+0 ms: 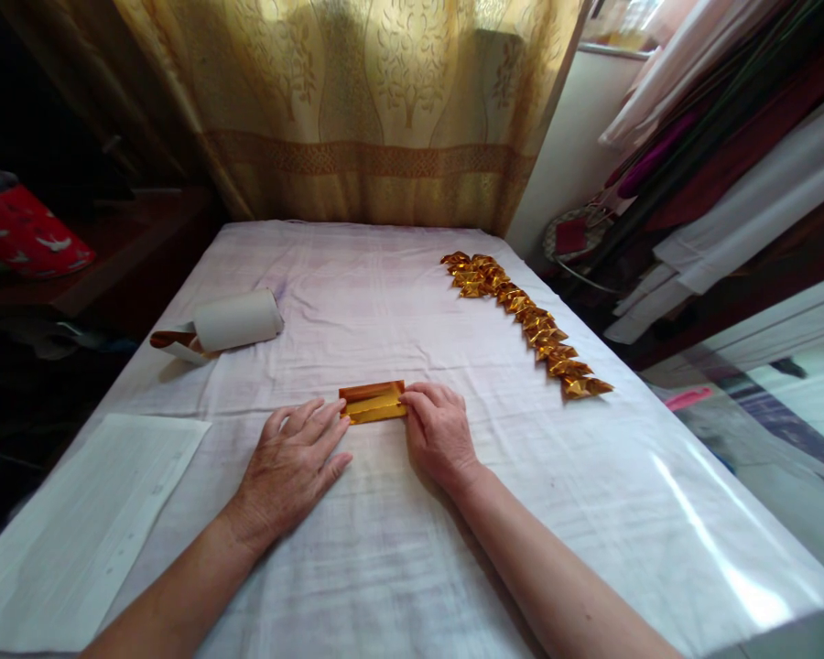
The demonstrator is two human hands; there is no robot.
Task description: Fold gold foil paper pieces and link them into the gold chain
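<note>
A small folded strip of gold paper (372,401) lies on the white cloth-covered table (398,302) in front of me. My left hand (292,462) rests flat on the cloth, fingers stretched out, its fingertips touching the strip's left end. My right hand (438,432) has its fingers curled and pressed down on the strip's right end. A long row of several folded gold paper pieces (525,320) runs along the table's right side, away from both hands.
A white paper roll with a gold inner face (230,322) lies at the left. A white sheet (75,522) sits at the near left corner. A gold curtain (377,110) hangs behind. Rolled materials (728,146) lean at the right, a red patterned cloth (27,233) at the far left.
</note>
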